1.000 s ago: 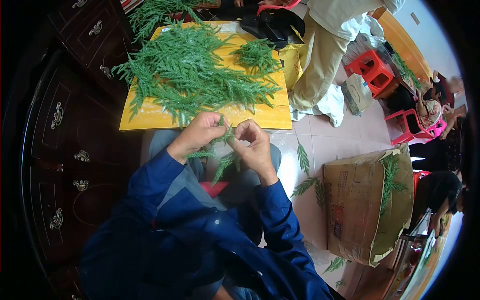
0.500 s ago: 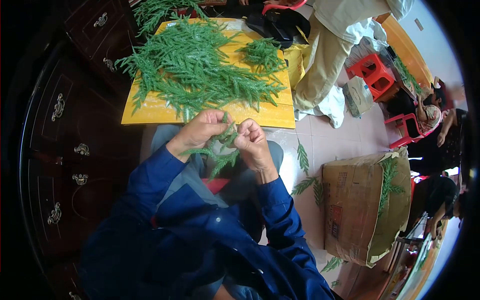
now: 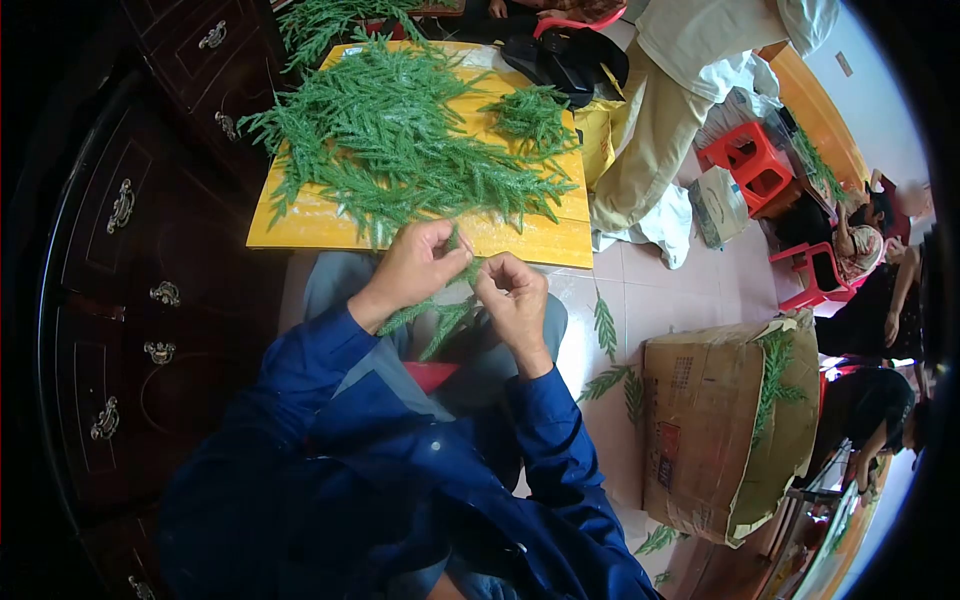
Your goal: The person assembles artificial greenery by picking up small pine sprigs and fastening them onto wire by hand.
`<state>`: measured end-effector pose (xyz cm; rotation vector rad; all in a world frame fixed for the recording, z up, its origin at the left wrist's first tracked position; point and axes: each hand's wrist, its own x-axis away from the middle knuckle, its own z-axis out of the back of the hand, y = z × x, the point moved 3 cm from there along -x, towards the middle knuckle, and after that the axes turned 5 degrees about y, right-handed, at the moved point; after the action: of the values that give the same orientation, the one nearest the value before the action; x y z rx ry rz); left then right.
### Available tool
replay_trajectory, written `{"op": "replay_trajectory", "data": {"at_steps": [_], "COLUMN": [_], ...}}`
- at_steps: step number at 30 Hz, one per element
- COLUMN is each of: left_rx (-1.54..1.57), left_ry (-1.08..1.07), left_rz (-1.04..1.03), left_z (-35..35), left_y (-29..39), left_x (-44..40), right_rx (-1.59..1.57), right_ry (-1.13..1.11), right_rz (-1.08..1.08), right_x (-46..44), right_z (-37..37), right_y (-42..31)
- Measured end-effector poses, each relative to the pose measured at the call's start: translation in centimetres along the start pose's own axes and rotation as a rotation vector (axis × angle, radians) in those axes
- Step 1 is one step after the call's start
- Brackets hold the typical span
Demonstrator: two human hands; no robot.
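Note:
Over my lap, at the near edge of the yellow board, my left hand (image 3: 417, 263) pinches an artificial green sprig (image 3: 447, 325) between thumb and fingers. Its leafy ends hang below my hands. Close beside it, my right hand (image 3: 516, 300) has thumb and forefinger pressed together on the same sprig, its other fingers curled. Just beyond both hands, a large heap of green sprigs (image 3: 390, 140) covers much of the yellow board (image 3: 330, 232). A smaller bunch (image 3: 530, 120) lies at the board's right.
An opened cardboard box (image 3: 700, 430) with greenery stands on the floor at right, loose sprigs (image 3: 604, 325) near it. Dark wooden drawers (image 3: 150, 250) line the left. A person in beige trousers (image 3: 650, 150) stands beyond the board; red stools (image 3: 748, 165) and other people are further right.
My hands have shifted slightly, the right one turning and lowering a little, both still gripping the sprig. The whole view has tilted a little.

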<state>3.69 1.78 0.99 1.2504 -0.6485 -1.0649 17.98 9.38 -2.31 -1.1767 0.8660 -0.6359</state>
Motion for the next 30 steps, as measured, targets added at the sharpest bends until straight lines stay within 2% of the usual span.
{"op": "replay_trajectory", "data": {"at_steps": [5,9,14,17,26,29,30], "left_rx": [0.226,0.317,0.288,0.297,0.238,0.186,0.162], "left_ry": [-0.038,-0.093,-0.147,-0.141,-0.116,-0.11,-0.113], "left_rz": [0.051,0.093,0.155,0.157,0.119,0.094,0.088], "left_z": [-0.1,-0.2,-0.2,-0.1,0.2,0.4,0.4], "left_y": [-0.7,-0.7,-2.9,-2.6,-2.5,-2.6,-2.6], "left_x": [-0.6,-0.7,-0.8,-0.9,-1.3,-1.3,-1.3], "right_rx": [-0.019,-0.125,-0.046,-0.064,-0.075,-0.002,0.093], "right_ry": [0.069,0.063,0.153,0.057,-0.032,-0.037,-0.025], "right_rz": [0.056,-0.047,-0.002,0.025,-0.039,-0.033,0.036], "right_x": [-0.3,-0.3,-0.3,-0.3,-0.6,-0.7,-0.8], "right_z": [-0.2,-0.2,-0.1,-0.4,0.3,0.5,0.7], "right_y": [-0.2,0.8,-1.4,-0.6,0.0,-0.3,-0.6]}}
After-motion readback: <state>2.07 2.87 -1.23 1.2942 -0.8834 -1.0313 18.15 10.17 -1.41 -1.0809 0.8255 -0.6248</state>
